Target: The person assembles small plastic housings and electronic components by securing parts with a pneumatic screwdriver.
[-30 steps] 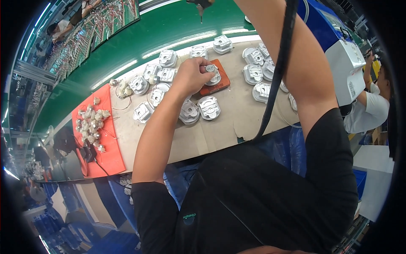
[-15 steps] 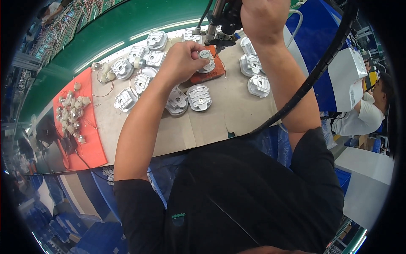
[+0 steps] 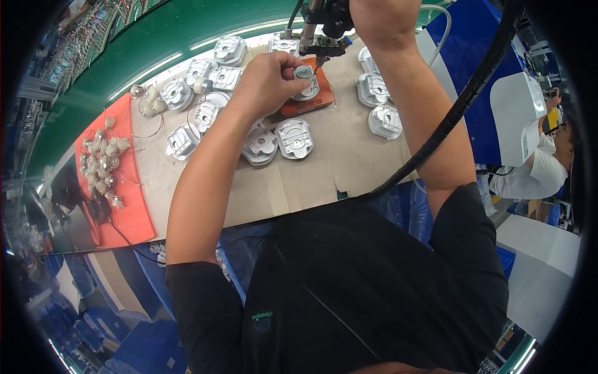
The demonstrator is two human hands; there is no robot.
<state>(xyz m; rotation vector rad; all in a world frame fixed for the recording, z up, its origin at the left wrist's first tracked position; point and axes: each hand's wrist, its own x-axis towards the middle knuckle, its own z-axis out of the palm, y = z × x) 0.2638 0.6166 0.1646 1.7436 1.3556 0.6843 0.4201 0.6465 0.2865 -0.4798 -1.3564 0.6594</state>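
Note:
My left hand (image 3: 272,81) is closed, with thumb and fingers pinching a small round grey part (image 3: 304,73) with a raised centre. This part sits on a white plastic housing (image 3: 306,93), which rests on a red-orange block (image 3: 325,95). Just above and behind the fingertips hangs a screwdriving head (image 3: 324,47), its thin tip (image 3: 319,64) close to the grey part; I cannot tell whether they touch. At the top edge my right hand (image 3: 386,22) looks closed beside the black upper body of that head. Its fingertips, and whatever they hold, are hidden.
Several white housings (image 3: 295,138) lie left of the block, and more (image 3: 374,89) stand to its right. An orange sheet (image 3: 128,218) at the left bears several small wired parts (image 3: 99,165). A black ribbed hose (image 3: 451,128) crosses my right forearm. Another person (image 3: 536,171) is at far right.
The view has shifted slightly. The screwdriving head stands a little farther up in the picture relative to the block. My left hand keeps its pinch on the grey part.

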